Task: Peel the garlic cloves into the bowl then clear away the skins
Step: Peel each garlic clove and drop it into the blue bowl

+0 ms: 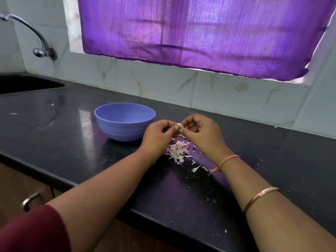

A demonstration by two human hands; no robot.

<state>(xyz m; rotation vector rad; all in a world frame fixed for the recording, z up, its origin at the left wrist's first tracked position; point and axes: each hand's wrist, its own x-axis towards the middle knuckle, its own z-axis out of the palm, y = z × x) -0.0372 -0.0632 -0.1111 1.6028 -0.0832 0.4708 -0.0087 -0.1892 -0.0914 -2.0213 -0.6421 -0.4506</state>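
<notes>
Where both hands' grip meets: garlic clove (179, 126).

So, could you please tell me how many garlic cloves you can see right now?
1: the garlic clove is pinched between the left hand and right hand, above the skins. Others may lie hidden in the bowl.

Both hands meet just right of the round blue plastic bowl (124, 121), which stands on the dark polished stone surface (72, 142): the left hand (157, 135) and the right hand (201, 132) pinch a small pale garlic clove (179, 126) between their fingertips, level with the bowl's rim. Below the clove, to the bowl's near right, lies a loose heap of pinkish-white papery garlic skins (177, 150), with a few stray flakes scattered farther from the bowl. Far left of the bowl are a dark sink (27, 84) and a curved chrome tap (34, 37).
</notes>
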